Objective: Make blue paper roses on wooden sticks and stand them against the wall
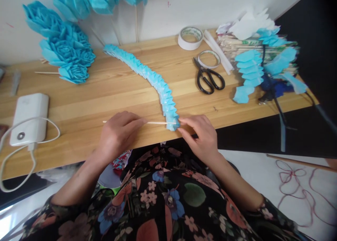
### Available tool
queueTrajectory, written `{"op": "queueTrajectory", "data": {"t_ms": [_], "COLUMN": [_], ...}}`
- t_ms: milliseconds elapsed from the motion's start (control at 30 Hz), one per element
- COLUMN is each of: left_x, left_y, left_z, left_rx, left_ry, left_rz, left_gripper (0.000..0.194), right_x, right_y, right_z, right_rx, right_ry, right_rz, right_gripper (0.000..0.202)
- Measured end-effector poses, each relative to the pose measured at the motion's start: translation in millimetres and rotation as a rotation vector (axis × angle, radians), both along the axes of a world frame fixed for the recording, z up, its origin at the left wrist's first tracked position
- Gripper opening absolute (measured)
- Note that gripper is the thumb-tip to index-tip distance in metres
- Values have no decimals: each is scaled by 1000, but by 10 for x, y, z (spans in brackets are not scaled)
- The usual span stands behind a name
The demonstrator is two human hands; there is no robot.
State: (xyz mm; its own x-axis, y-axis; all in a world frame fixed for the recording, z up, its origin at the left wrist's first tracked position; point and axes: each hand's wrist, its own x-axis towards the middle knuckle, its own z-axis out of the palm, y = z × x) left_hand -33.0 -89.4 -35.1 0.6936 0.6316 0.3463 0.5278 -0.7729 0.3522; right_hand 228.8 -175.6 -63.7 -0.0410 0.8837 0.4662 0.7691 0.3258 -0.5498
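My left hand (119, 132) is closed on a thin wooden stick (156, 122) lying crosswise near the table's front edge. The stick's right end rests on the near end of a long blue strip of overlapping paper petals (155, 80). With thumb and fingertips, my right hand (200, 134) pinches that near end of the strip, beside the stick's tip. From there the strip curves away to the back left across the table. Its petals overlap closely and look shiny in places, as if under clear tape.
Finished blue paper flowers (65, 41) lie at the back left, and a white power bank (29, 118) with its cable is at the left. Black-handled scissors (209, 79), a tape roll (190, 37) and loose blue petals (249, 71) are to the right on the wooden table (86, 93).
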Motion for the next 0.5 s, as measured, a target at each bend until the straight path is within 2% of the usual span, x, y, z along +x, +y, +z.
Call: {"op": "queueTrajectory", "data": {"t_ms": [233, 333, 500], "left_x": [4, 27, 108], "left_y": [7, 7, -38], "left_z": [-41, 2, 55], "left_rx": [-60, -100, -136], "left_ry": [-73, -72, -50], "left_rz": [191, 249, 210], "left_gripper": [26, 29, 31], "right_x": [13, 27, 65], "right_y": [-67, -65, -96], "right_z": [1, -7, -20], "right_rx": [-28, -22, 58], "right_ry": [-38, -32, -73], "right_rz": [-30, -40, -9], "right_gripper": [37, 35, 18]}}
